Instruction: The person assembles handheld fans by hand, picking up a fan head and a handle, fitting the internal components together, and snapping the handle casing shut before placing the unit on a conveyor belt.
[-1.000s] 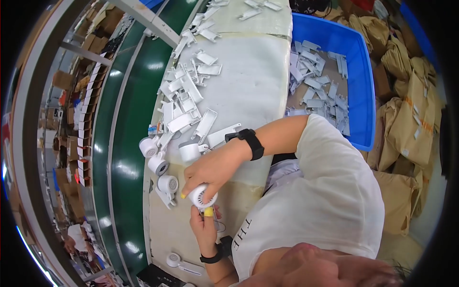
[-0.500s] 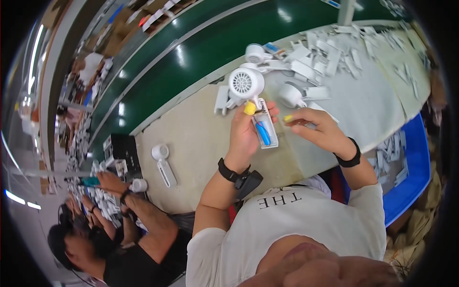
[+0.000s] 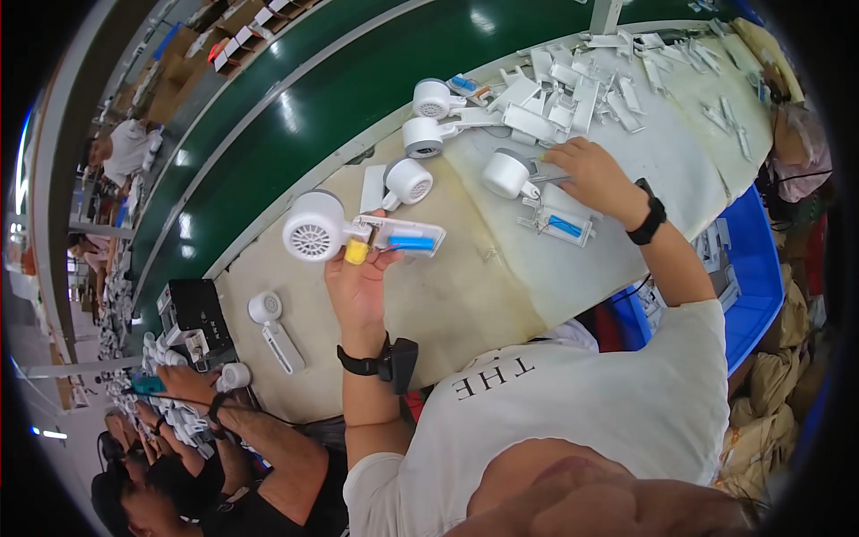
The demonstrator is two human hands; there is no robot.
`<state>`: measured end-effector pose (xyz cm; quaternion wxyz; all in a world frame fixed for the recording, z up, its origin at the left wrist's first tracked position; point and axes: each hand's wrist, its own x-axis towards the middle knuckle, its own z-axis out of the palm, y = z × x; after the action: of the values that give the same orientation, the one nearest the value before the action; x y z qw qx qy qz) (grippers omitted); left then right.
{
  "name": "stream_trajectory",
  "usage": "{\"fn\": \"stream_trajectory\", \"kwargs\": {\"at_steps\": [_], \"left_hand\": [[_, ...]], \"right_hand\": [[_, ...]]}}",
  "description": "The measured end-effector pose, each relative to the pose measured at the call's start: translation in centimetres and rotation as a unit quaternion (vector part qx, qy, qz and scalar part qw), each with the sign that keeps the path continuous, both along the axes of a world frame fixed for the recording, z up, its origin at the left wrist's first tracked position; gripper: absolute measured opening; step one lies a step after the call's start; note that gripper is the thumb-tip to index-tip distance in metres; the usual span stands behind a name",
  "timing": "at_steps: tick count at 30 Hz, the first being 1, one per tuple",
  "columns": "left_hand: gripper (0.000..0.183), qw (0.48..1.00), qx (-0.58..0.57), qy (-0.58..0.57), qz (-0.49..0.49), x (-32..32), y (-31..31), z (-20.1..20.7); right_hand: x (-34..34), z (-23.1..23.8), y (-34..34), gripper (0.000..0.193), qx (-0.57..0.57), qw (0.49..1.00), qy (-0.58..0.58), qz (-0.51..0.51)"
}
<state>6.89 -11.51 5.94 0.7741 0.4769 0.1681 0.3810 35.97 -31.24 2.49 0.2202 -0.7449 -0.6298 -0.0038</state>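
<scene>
My left hand [image 3: 360, 291] grips a white handheld fan [image 3: 315, 228] by its handle, near the neck. The handle's housing is uncovered, showing a blue battery [image 3: 412, 243] and thin wires inside. A yellow cover sits on a fingertip of this hand, against the fan's neck. My right hand [image 3: 592, 179] is stretched over the table among white plastic parts, its fingers extended and one tip yellow. Close to those fingertips lies another fan [image 3: 507, 174], with an uncovered handle holding a blue battery [image 3: 564, 226] just nearer me. Whether the fingertips touch a part is unclear.
More fans [image 3: 410, 182] lie behind my left hand. White handle shells [image 3: 573, 94] are heaped at the table's far side. One fan [image 3: 279, 331] rests at left, near a black box [image 3: 199, 313]. A blue bin [image 3: 759, 313] stands at right; a co-worker [image 3: 259, 438] sits at left.
My left hand has moved left with the fan, whose handle now points right. My right hand has moved away from it, reaching outward to the parts; the view has shifted too.
</scene>
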Motion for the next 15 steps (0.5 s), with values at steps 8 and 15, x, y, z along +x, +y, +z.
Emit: {"fn": "stream_trajectory", "kwargs": {"at_steps": [8, 15], "left_hand": [[0.037, 0.996, -0.061, -0.037, -0.045, 3.0, -2.4, -0.7], [0.035, 0.99, -0.123, -0.061, -0.034, 6.2, -4.4, -2.3]], "right_hand": [[0.3, 1.1, 0.9, 0.043, -0.034, 0.987, -0.038, -0.153], [-9.2, 6.8, 1.9, 0.042, 0.093, 0.989, 0.113, -0.002]]}}
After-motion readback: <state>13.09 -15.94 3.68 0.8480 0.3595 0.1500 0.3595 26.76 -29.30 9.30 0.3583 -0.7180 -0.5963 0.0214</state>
